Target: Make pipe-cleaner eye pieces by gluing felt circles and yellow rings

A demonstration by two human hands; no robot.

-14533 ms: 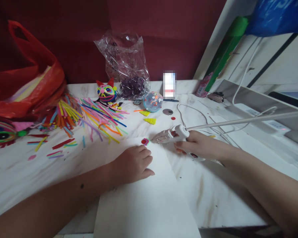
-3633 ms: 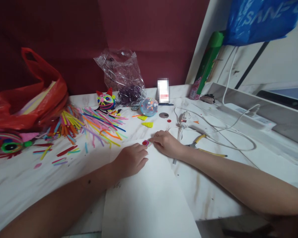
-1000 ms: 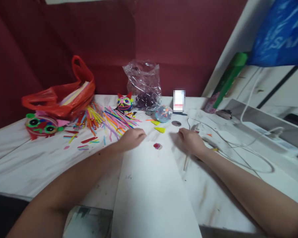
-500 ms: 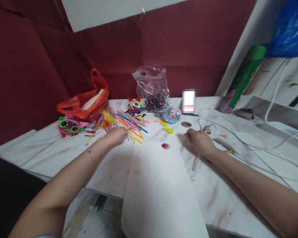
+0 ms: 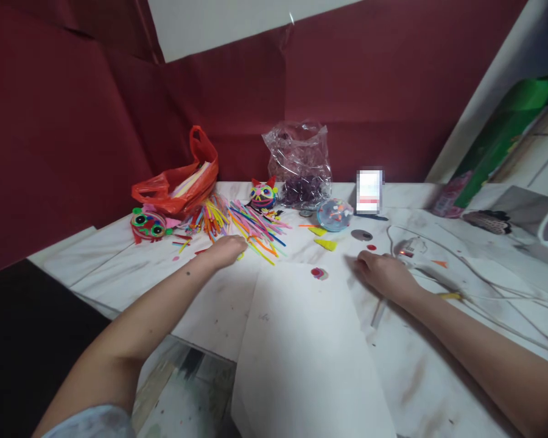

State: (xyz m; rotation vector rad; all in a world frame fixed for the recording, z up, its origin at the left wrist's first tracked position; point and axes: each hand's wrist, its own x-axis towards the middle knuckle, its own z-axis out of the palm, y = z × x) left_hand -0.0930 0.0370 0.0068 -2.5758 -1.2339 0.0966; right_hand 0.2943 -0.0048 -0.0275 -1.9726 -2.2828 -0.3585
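Note:
My left hand (image 5: 231,250) is closed at the near edge of a spread of colourful pipe cleaners (image 5: 260,228). Its fingertips are curled out of sight, so anything in them is hidden. Over the table to the right, my right hand (image 5: 386,275) has its fingers pinched together, their contents not visible. Just beyond them lies a small red disc (image 5: 371,247), and farther back a grey disc (image 5: 361,235). Between my hands, a small stack of pink and red discs (image 5: 318,274) rests by the top of a white sheet (image 5: 301,340).
At the left are a decorated face ball (image 5: 148,225) and a red plastic bag (image 5: 173,188). Behind stand another face ball (image 5: 263,193), a clear bag (image 5: 304,170) and a round clear container (image 5: 334,215). A glue gun (image 5: 433,278) and white cables (image 5: 488,271) lie at the right.
The whole scene has shifted right in view as the camera turned left. My right hand has drawn back slightly, and the red disc beyond its fingers now shows. Both hands stay closed.

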